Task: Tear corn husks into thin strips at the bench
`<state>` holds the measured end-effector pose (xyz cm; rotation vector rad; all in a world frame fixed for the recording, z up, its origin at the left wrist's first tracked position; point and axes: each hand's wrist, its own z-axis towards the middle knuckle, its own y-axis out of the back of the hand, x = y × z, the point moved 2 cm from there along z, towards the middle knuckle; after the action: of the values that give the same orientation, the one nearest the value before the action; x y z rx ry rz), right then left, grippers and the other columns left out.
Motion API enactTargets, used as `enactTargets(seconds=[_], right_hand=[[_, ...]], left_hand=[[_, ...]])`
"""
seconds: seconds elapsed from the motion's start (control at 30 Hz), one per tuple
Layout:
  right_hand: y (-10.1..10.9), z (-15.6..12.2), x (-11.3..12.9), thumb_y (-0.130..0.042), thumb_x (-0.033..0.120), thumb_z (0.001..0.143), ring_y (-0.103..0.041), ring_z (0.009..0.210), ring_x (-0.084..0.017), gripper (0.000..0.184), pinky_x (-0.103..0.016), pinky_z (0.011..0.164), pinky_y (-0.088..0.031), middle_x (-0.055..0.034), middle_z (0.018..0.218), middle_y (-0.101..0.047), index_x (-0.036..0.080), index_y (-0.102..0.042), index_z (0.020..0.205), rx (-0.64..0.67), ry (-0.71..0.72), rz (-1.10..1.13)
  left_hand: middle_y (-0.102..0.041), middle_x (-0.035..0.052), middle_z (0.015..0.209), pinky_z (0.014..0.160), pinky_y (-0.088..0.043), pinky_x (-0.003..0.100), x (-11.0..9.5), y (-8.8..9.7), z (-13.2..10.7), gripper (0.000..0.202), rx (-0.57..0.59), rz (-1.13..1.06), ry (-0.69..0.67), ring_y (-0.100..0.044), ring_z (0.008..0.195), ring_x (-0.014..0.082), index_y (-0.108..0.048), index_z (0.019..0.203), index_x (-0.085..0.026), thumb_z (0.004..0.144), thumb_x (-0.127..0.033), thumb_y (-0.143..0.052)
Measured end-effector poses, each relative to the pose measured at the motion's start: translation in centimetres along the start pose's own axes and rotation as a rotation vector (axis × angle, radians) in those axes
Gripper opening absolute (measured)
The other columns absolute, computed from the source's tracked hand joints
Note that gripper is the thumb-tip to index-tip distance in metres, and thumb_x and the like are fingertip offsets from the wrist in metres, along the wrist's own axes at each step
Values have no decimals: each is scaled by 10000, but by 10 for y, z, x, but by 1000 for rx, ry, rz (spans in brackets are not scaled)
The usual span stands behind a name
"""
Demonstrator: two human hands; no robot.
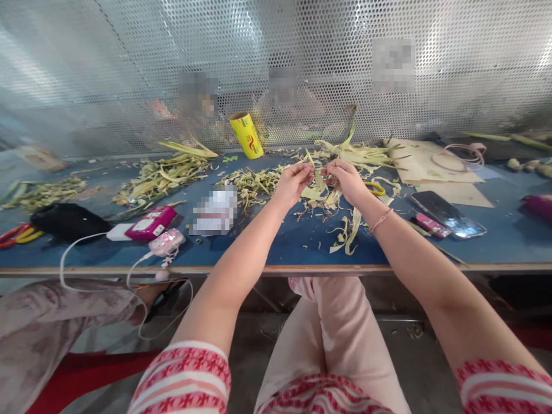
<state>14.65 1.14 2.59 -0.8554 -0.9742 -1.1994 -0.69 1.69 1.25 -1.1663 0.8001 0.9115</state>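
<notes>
Both my hands are raised over the blue table (267,247), close together. My left hand (294,181) pinches the upper end of a pale yellow-green leaf strip (319,185). My right hand (345,179) is closed on the same strip from the other side. The strip hangs between them toward a small heap of curled strips (347,233) on the table below.
Piles of green-yellow strips (166,172) lie at the left and back. A yellow roll (246,135) stands by the perforated metal screen (129,69). A phone (448,214), cardboard sheets (426,164), pink devices with white cables (152,224) and a black pouch (69,221) lie around. Another person's sleeve (47,316) is at lower left.
</notes>
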Motion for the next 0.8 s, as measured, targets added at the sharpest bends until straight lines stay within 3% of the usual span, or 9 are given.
enactTargets(seconds=[0.1, 0.2, 0.3, 0.4, 0.53, 0.8], right_hand=[[-1, 0, -2, -599, 236, 801, -577, 759, -128, 152, -270, 722, -505, -1, 742, -596, 200, -538, 667, -12, -9, -12], [-3, -1, -2, -599, 227, 828, -585, 735, -120, 133, -262, 712, -507, 1, 727, -606, 203, -560, 704, -22, -41, -11], [-5, -2, 0, -580, 232, 870, -614, 751, -119, 156, -264, 719, -515, -5, 748, -622, 206, -539, 722, -13, -63, 21], [-5, -2, 2, -554, 230, 901, -623, 727, -108, 173, -269, 727, -516, -1, 768, -618, 208, -516, 733, -5, -80, 55], [-5, -1, 1, -589, 265, 895, -619, 694, -97, 187, -265, 703, -511, 8, 797, -599, 208, -499, 740, -19, -81, 46], [-5, 1, -6, -610, 231, 822, -630, 784, -155, 141, -304, 711, -518, 6, 752, -577, 221, -504, 730, 52, -15, -85]], left_hand=[[-656, -3, 793, 732, -522, 267, 2, 4, 2, 34, -9, 276, -136, -583, 663, 73, -692, 837, -181, 835, -196, -661], [-646, 30, 923, 694, -496, 285, -5, 4, -1, 54, -13, 728, -470, -568, 712, 101, -715, 840, -205, 828, -246, -681], [-642, 62, 1043, 771, -497, 329, -15, -2, -11, 77, 15, 1090, -837, -571, 808, 133, -722, 842, -215, 851, -244, -652], [-686, 69, 1063, 859, -492, 366, -22, -6, -17, 157, 117, 1317, -1007, -591, 895, 165, -713, 861, -203, 905, -255, -572], [-736, 62, 936, 863, -495, 363, -24, -6, -17, 202, 159, 1351, -934, -625, 877, 173, -704, 895, -186, 936, -230, -511], [-728, 25, 791, 771, -471, 281, -21, -2, -12, 126, 34, 885, -478, -651, 763, 159, -699, 811, -200, 833, -123, -602]])
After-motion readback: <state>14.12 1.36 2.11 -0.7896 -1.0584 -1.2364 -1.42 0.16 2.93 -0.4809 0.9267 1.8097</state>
